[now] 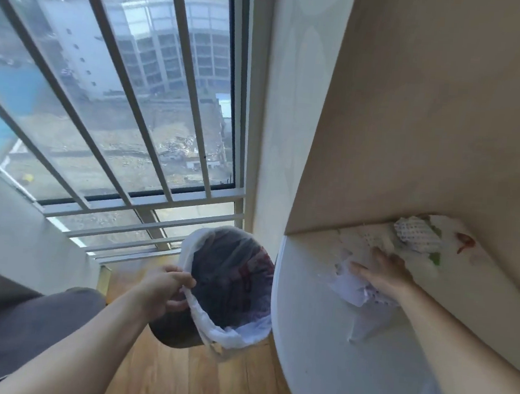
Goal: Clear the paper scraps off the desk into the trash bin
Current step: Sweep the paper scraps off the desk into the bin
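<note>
My left hand [162, 289] grips the rim of a dark trash bin [228, 288] lined with a white plastic bag, holding it tilted against the rounded edge of the white desk [318, 343]. My right hand [384, 272] lies flat with fingers spread on a heap of white paper scraps [351, 286] on the desk. More crumpled paper, printed with red dots [419, 234], lies behind the hand near the wall. Another torn scrap [363, 328] rests closer to me on the desk.
A beige wall panel [432, 117] rises behind and beside the desk. A window with white bars [119, 106] is to the left. Wooden floor [205, 380] shows below the bin. My dark-trousered leg [21, 326] is at lower left.
</note>
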Demonstrator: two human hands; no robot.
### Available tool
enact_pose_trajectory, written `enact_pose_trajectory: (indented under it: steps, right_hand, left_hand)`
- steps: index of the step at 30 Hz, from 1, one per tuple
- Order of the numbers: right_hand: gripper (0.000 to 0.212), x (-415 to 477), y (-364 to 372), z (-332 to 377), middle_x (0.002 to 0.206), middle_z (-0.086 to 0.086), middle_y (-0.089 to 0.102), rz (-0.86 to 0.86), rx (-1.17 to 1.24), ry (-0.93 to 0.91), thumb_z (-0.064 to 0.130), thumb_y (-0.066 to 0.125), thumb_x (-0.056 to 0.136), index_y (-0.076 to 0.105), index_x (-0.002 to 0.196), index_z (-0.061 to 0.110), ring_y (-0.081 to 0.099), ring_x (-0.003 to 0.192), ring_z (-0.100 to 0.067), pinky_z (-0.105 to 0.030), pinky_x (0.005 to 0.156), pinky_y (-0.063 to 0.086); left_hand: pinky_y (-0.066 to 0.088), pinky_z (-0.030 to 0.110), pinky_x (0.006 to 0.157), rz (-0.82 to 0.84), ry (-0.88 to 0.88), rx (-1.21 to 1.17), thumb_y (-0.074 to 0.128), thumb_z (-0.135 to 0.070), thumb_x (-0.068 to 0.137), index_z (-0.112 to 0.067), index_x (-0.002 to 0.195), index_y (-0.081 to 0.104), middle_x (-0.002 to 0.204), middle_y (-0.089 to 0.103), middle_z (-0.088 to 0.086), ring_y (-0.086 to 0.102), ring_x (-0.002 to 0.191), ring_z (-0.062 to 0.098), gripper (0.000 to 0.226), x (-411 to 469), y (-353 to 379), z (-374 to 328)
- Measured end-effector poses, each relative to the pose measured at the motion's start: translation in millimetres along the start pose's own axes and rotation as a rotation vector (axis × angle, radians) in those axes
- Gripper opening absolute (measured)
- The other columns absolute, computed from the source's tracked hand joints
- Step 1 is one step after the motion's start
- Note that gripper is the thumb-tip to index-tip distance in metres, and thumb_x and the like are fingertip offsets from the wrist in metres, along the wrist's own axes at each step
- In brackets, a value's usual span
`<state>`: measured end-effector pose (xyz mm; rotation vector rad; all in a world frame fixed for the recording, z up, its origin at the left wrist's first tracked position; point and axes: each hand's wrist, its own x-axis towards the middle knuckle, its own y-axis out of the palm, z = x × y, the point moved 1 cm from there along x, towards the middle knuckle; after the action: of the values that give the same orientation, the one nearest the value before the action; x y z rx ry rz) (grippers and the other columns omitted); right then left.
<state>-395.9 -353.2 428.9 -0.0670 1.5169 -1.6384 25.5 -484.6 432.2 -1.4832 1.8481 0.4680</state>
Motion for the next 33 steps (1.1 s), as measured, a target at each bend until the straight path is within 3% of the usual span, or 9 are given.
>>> enact_pose_trajectory:
  steps: [4,7,13,23,30,33]
  right_hand:
    - [0.095,-6,24,7,0.161,-0.011,0.013,-0.039,-0.175,-0.007,0.079,0.049,0.073,0.019,0.150,0.032,0.016,0.148,-0.032,-0.048,0.116,0.020]
    - [0.099,-15,37,15,0.161,-0.006,0.011,-0.032,-0.162,-0.013,0.080,0.050,0.070,0.014,0.150,0.034,0.013,0.147,-0.036,-0.052,0.111,0.029]
    - [0.099,-38,56,42,0.159,-0.003,0.011,-0.074,-0.095,-0.001,0.075,0.057,0.069,0.017,0.150,0.037,0.012,0.145,-0.038,-0.056,0.110,0.029]
    - [0.079,-73,70,74,0.153,0.000,0.020,-0.101,-0.066,-0.016,0.066,0.060,0.071,0.030,0.140,0.042,0.020,0.138,-0.040,-0.054,0.100,0.040]
    - [0.056,-82,76,65,0.139,0.001,0.043,-0.236,-0.105,-0.054,0.052,0.062,0.077,0.051,0.128,0.034,0.043,0.120,-0.034,-0.039,0.087,0.044]
    - [0.038,-88,81,63,0.129,-0.003,0.050,-0.286,-0.108,-0.053,0.037,0.060,0.082,0.057,0.119,0.028,0.047,0.112,-0.035,-0.037,0.076,0.046]
  left_hand:
    - [0.062,0.042,0.064,-0.002,0.014,0.012,0.072,0.003,0.077,0.000,0.094,0.066,0.099,0.062,0.024,0.067,0.091,0.037,0.018,1,-8,-8]
    - [0.062,0.041,0.063,-0.016,0.004,0.001,0.073,0.003,0.076,0.000,0.097,0.067,0.100,0.062,0.022,0.068,0.091,0.036,0.022,0,-12,-11]
    - [0.063,0.043,0.066,-0.023,-0.003,0.021,0.072,0.003,0.077,-0.002,0.096,0.066,0.101,0.062,0.021,0.066,0.092,0.034,0.021,-6,-10,-13]
    - [0.061,0.037,0.053,-0.031,0.004,0.082,0.072,0.005,0.076,0.001,0.092,0.069,0.101,0.062,0.022,0.065,0.090,0.034,0.017,-10,-5,-14]
    - [0.060,0.052,0.077,0.027,0.004,0.075,0.068,0.009,0.079,0.002,0.090,0.064,0.099,0.060,0.025,0.065,0.095,0.039,0.014,-21,1,-11]
    - [0.060,0.052,0.077,0.035,0.010,0.082,0.067,0.010,0.079,0.003,0.088,0.063,0.099,0.060,0.025,0.064,0.094,0.040,0.013,-27,3,-9]
